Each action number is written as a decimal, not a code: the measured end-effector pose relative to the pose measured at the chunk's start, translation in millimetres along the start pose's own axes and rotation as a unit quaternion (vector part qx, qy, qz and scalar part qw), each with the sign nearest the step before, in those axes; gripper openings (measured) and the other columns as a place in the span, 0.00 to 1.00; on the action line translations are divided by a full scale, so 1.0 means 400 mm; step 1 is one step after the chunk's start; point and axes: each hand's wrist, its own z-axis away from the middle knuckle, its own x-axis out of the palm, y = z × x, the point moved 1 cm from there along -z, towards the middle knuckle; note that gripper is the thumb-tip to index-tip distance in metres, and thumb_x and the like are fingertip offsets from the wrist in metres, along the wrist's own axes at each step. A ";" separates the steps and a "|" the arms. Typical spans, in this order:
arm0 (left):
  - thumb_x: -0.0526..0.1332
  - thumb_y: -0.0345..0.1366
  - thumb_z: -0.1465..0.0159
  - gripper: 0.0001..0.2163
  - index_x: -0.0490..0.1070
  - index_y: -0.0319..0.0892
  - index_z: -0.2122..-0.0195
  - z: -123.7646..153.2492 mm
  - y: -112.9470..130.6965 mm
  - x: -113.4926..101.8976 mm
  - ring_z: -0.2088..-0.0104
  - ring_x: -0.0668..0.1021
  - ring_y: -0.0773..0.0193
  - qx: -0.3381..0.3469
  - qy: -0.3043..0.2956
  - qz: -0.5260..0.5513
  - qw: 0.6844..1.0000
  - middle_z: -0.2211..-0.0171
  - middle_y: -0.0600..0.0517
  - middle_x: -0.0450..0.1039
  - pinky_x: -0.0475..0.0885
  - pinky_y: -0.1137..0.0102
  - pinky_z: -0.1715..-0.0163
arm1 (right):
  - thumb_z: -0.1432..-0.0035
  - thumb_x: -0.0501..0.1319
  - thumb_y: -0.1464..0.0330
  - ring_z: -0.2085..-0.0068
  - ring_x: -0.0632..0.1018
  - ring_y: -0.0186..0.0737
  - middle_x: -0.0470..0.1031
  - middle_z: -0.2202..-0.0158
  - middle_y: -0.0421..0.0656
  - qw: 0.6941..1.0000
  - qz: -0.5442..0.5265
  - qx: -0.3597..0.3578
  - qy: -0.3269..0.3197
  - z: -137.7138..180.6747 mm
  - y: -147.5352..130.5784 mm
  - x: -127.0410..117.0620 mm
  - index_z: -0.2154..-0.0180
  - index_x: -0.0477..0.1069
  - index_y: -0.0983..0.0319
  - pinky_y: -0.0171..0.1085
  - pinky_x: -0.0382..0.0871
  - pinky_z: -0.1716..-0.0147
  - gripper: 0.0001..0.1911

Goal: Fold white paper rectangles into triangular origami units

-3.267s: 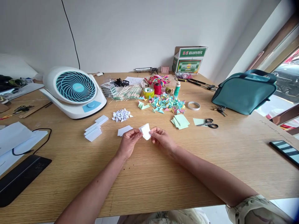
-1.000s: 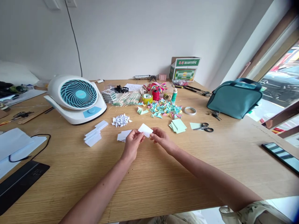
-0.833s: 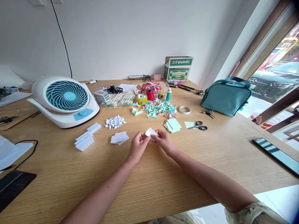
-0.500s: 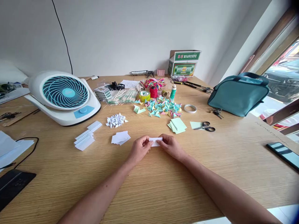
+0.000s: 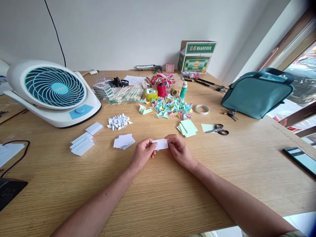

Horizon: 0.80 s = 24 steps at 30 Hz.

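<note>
A small white paper strip (image 5: pixel 161 144) is held up between my two hands over the wooden table. My left hand (image 5: pixel 145 149) pinches its left end, thumb on top. At the other end, my right hand (image 5: pixel 179 149) has its bent fingers and thumb closed on the paper's edge. Left of my left hand lies a loose stack of white paper slips (image 5: pixel 123 141). Behind that stack sits a pile of small folded white paper triangles (image 5: pixel 119 121). Longer folded white strips (image 5: pixel 82 144) lie further left.
Light green paper squares (image 5: pixel 187 127) and scissors (image 5: pixel 218 129) lie beyond my right hand. Behind are colourful folded paper pieces (image 5: pixel 172 106), a tape roll (image 5: pixel 202 109) and a glue bottle (image 5: pixel 184 90). A fan (image 5: pixel 59 93) stands left, a teal bag (image 5: pixel 258 93) right.
My right thumb has slid from the middle of the paper strip to its right edge, so more of its face shows. The view has shifted slightly right and down.
</note>
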 end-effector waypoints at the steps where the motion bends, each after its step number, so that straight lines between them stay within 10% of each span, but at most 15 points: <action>1: 0.64 0.45 0.42 0.13 0.68 0.40 0.73 0.000 0.002 0.000 0.82 0.68 0.71 -0.004 0.001 0.005 1.000 0.79 0.54 0.71 0.63 0.76 0.84 | 0.41 0.50 0.75 0.70 0.69 0.37 0.68 0.71 0.40 0.999 0.026 -0.027 -0.004 0.002 -0.004 0.001 0.57 0.67 0.58 0.36 0.62 0.69 0.13; 12: 0.56 0.39 0.36 0.13 0.67 0.43 0.51 0.021 0.019 0.008 0.69 0.76 0.65 0.058 0.015 -0.004 0.998 0.67 0.52 0.73 0.73 0.75 0.78 | 0.44 0.57 0.74 0.65 0.74 0.37 0.74 0.65 0.43 0.996 0.071 -0.047 0.007 0.003 0.015 -0.002 0.57 0.72 0.61 0.36 0.68 0.64 0.12; 17: 0.55 0.28 0.38 0.11 0.72 0.42 0.57 0.038 0.017 0.022 0.58 0.77 0.62 0.178 0.012 -0.133 0.975 0.57 0.48 0.74 0.76 0.72 0.65 | 0.41 0.61 0.67 0.62 0.75 0.39 0.75 0.62 0.44 0.999 -0.031 -0.014 0.025 -0.002 0.033 -0.009 0.58 0.72 0.60 0.38 0.69 0.61 0.09; 24: 0.61 0.33 0.38 0.03 0.73 0.41 0.64 0.042 0.029 0.011 0.66 0.78 0.66 0.229 0.060 -0.177 0.955 0.66 0.51 0.77 0.73 0.73 0.64 | 0.41 0.62 0.64 0.63 0.74 0.38 0.74 0.64 0.43 0.999 -0.031 -0.042 -0.003 0.003 0.020 -0.004 0.60 0.72 0.60 0.38 0.68 0.62 0.08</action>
